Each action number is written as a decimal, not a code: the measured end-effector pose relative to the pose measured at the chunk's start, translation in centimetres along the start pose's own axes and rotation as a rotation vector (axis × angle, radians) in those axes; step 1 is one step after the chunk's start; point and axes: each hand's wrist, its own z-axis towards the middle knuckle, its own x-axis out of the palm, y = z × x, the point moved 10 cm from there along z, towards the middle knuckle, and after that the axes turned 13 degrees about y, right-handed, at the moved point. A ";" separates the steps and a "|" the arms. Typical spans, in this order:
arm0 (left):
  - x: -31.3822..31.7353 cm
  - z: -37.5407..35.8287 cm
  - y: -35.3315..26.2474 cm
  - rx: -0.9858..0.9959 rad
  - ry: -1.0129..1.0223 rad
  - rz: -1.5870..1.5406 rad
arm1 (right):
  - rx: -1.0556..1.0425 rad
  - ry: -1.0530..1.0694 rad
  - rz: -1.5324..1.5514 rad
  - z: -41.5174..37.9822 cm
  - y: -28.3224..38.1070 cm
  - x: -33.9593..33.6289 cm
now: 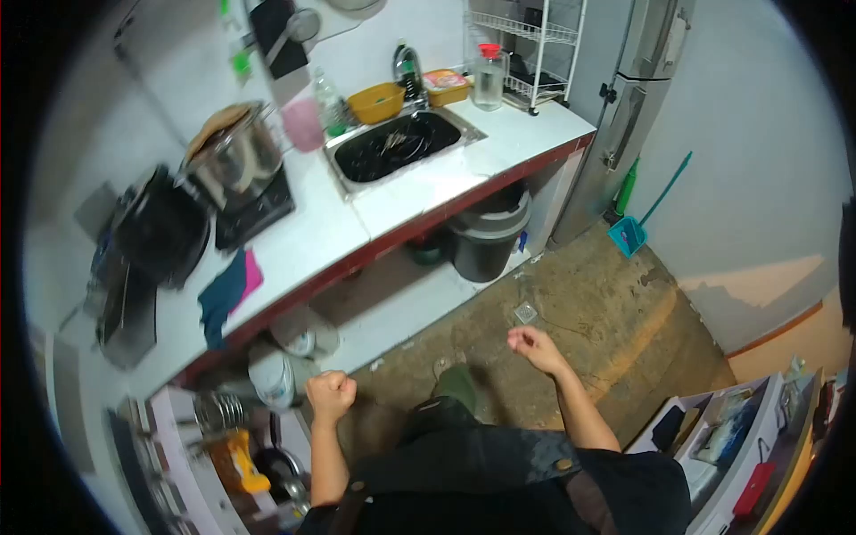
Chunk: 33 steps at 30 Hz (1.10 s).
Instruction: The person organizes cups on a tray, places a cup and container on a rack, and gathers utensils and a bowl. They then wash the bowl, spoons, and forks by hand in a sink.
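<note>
My left hand (331, 396) is closed in a fist in front of the counter's lower shelf, near white buckets (270, 376), with nothing visible in it. My right hand (533, 349) hangs over the brown floor (580, 308) with its fingers curled together; whether anything small is inside them cannot be made out. Neither hand touches the white counter (392, 209). On the counter, a black sink (397, 147) holds some dark items. A steel pot (234, 159) stands on a black stove (256, 214), and a dark blue and pink cloth (227, 290) lies at the counter's edge.
A grey bin (486, 241) stands under the counter. Beyond its right end is a steel fridge (615, 134), with a teal dustpan (628, 235) on the floor by the wall. Open drawers (713, 428) are at lower right, and a shelf unit (192, 446) at lower left.
</note>
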 end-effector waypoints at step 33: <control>22.7 64.7 -23.5 -0.038 0.204 -0.745 | -0.116 -0.319 -1.225 65.3 50.9 -66.2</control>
